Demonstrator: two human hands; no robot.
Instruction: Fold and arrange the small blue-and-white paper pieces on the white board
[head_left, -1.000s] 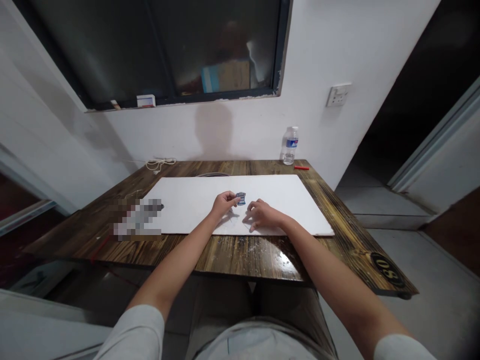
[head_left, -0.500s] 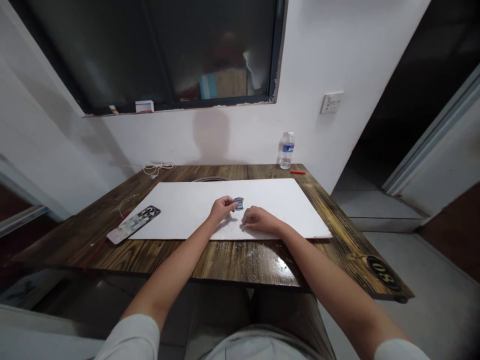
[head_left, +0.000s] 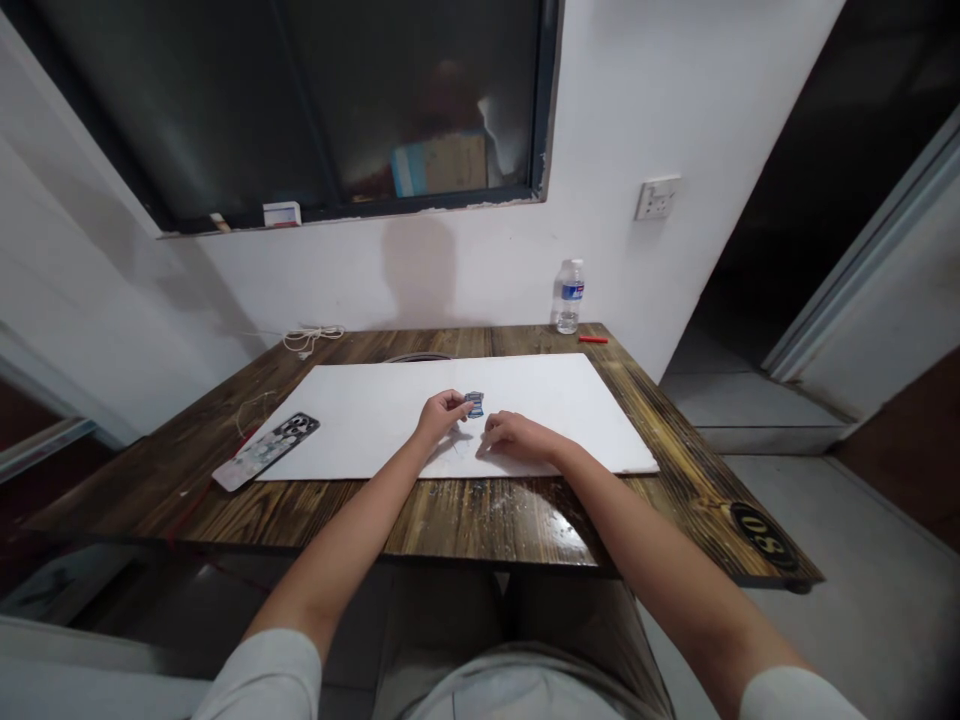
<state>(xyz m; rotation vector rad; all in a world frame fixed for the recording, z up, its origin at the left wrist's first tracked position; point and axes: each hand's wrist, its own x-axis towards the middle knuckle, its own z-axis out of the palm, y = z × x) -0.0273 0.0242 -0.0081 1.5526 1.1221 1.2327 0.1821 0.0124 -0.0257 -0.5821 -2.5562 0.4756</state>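
Note:
Between the thumb and fingers of my left hand [head_left: 442, 412] is a small, flat blue piece [head_left: 474, 404] with darker edges and lighter bands; its exact kind is too small to make out. It is held just above a white board [head_left: 390, 400]. My right hand [head_left: 514, 438] is close by on the right, low over the board, its fingers bent downward and slightly apart. Nothing shows in those fingers, though their undersides are hidden. Faint thin marks or bits lie on the board between the two hands.
A patterned phone [head_left: 266, 450] overlaps the board's left edge. At the back of the wooden table [head_left: 480, 520] stand a water bottle [head_left: 570, 297] and, beside it, a red pen-like stick [head_left: 593, 339]. A white cable [head_left: 313, 338] lies back left; a round number plaque [head_left: 765, 535] sits front right.
The view has shifted slightly. My right hand's fingers have loosened and spread a little above the board. My left hand keeps hold of the blue piece in nearly the same place.

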